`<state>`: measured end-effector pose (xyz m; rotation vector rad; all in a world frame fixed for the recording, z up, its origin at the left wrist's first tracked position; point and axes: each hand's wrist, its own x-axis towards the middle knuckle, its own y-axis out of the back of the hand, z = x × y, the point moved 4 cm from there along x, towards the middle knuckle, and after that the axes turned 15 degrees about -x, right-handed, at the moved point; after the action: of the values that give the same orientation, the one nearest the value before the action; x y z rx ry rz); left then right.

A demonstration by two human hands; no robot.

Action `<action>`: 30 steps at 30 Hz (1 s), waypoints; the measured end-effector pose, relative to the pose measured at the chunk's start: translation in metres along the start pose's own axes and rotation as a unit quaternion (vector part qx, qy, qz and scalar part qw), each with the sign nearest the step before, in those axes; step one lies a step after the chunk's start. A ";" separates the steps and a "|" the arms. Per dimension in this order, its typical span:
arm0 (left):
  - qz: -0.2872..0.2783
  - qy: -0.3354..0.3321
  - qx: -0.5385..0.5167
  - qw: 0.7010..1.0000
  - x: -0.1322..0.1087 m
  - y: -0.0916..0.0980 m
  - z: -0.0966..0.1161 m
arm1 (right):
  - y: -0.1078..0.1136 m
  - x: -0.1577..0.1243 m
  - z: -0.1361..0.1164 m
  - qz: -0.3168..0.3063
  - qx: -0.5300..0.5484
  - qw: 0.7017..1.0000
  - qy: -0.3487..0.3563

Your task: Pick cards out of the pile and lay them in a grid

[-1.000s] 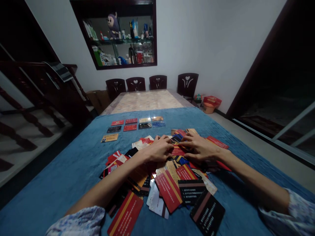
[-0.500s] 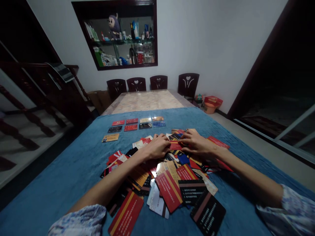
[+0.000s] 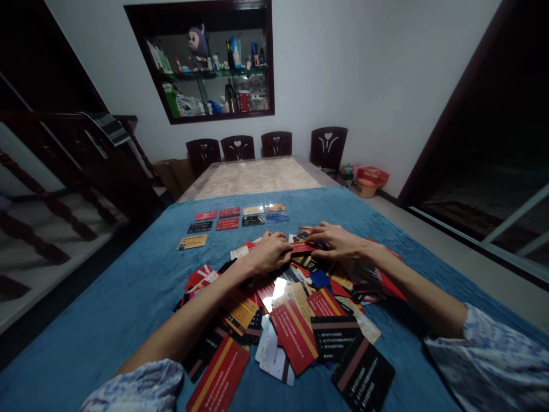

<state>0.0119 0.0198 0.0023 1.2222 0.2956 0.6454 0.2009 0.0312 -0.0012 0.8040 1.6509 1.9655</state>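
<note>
I hold the left hand (image 3: 271,252) and right hand (image 3: 335,240) with fingers curled at opposite ends of one red rectangular card (image 3: 302,248), over one heap of multicoloured rectangular cards (image 3: 294,332); grip: cannot tell. Beyond, I count nine flat rectangular cards (image 3: 227,224), rows of four, four, one, on one blue fabric cloth (image 3: 128,280).

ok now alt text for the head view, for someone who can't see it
A person's left hand and right hand are at a jumbled pile of cards on a blue cloth, a red card between them. Beyond the pile, eight cards lie in two rows of four, with one gold card nearer. Four dark chairs stand in the background.
</note>
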 end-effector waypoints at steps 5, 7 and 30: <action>0.026 -0.002 0.008 1.000 0.000 0.001 -0.006 | -0.006 0.001 0.004 0.022 0.008 1.000 -0.016; 0.043 -0.009 0.018 0.999 0.000 0.002 -0.007 | -0.007 0.002 0.004 0.047 0.012 0.998 -0.026; 0.127 0.061 -0.042 0.989 0.002 0.005 -0.028 | -0.014 0.005 0.004 0.185 0.098 0.963 -0.172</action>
<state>-0.0032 0.0438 -0.0020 1.1509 0.2144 0.9466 0.1995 0.0397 -0.0137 1.5314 1.5829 1.7673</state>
